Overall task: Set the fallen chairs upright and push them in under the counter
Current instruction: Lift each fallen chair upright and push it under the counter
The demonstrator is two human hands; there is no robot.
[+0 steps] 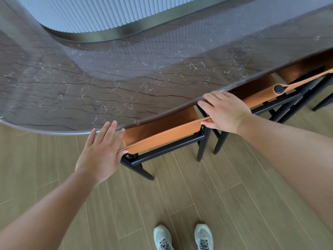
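An upright chair (162,134) with an orange leather back and black frame stands tucked under the edge of the dark marble counter (90,91). My left hand (102,152) rests flat against the left end of its backrest, fingers spread, thumb touching the leather. My right hand (223,112) lies over the right end of the backrest, fingers extended and thumb hooked on the leather's top edge. A second orange chair (261,91) stands upright under the counter just to the right, and part of a third (306,69) shows beyond it.
The counter curves round to the left over a wood-plank floor (126,204). A ribbed white wall with a dark metal band (111,33) rises behind the counter. My feet in grey sneakers (183,237) stand on the floor behind the chair.
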